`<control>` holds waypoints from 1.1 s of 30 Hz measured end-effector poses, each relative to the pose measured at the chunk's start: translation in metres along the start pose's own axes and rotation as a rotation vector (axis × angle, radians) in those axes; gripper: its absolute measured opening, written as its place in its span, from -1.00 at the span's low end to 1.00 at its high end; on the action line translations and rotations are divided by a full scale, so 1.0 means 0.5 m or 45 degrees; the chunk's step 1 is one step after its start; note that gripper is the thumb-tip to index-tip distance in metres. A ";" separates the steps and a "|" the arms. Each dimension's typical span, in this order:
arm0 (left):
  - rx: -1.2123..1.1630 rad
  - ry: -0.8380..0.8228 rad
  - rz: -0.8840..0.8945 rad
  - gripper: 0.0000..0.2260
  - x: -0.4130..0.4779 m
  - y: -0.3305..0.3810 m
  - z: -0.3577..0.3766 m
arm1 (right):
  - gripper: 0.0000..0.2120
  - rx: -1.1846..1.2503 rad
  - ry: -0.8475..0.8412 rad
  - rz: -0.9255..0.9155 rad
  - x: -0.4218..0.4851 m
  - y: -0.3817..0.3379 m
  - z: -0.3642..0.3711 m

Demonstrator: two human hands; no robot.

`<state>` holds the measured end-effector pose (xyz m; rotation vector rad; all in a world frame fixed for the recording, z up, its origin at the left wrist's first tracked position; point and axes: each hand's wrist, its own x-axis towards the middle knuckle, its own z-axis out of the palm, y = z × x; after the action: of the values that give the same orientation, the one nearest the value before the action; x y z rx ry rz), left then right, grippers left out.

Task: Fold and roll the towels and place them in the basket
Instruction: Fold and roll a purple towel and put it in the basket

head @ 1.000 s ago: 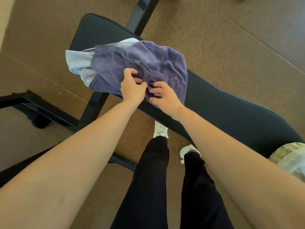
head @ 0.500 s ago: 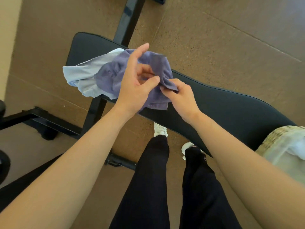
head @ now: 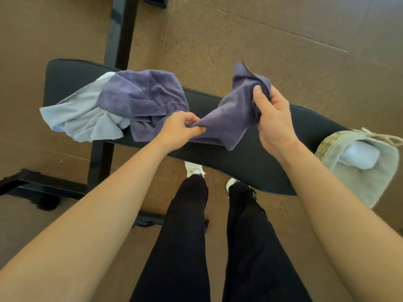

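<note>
Purple towel (head: 231,114), crumpled, held over the black bench (head: 239,166) at its middle: left hand (head: 181,127) pinches 1 corner, right hand (head: 272,118) grips a bunched end, its fingers mostly buried in cloth. At the bench's left end, 1 purple heap (head: 144,94) overlaps 1 pale blue towel (head: 87,114); lower layers unclear. At its right end, lined basket (head: 327,147) holding 1 white roll (head: 359,156), partly covered.

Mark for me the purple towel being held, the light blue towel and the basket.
held purple towel (head: 231,114): head view, its stretched middle.
light blue towel (head: 82,114): head view, its crumpled middle.
basket (head: 327,142): head view, its woven rim.
</note>
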<state>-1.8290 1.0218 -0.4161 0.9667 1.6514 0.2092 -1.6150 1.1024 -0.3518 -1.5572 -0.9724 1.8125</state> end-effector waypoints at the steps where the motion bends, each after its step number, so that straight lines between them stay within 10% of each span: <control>1: -0.088 0.024 0.036 -0.84 0.003 0.012 0.020 | -0.81 0.042 0.028 0.011 0.002 0.005 -0.027; 12: -0.115 0.399 0.180 -0.86 0.002 0.101 0.118 | -0.69 -0.381 0.807 0.344 -0.028 0.149 -0.202; 19: -0.459 0.065 0.151 -0.73 0.026 0.230 0.163 | -0.57 -0.468 -0.116 0.075 -0.097 0.189 -0.092; 26: -0.718 0.077 0.148 -0.90 0.053 0.246 0.167 | -0.75 -0.069 0.182 0.238 -0.050 0.149 -0.122; 30: -0.294 0.522 0.172 -0.84 0.031 0.187 0.186 | -0.67 0.243 0.270 0.457 -0.045 0.128 -0.164; 33: -0.178 0.423 0.361 -0.81 -0.022 0.167 0.242 | -0.55 0.302 0.252 0.534 -0.053 0.123 -0.193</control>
<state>-1.6830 1.0261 -0.3982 1.0989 1.7639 0.6994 -1.5129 1.0616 -0.3927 -1.8395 -0.3394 1.9123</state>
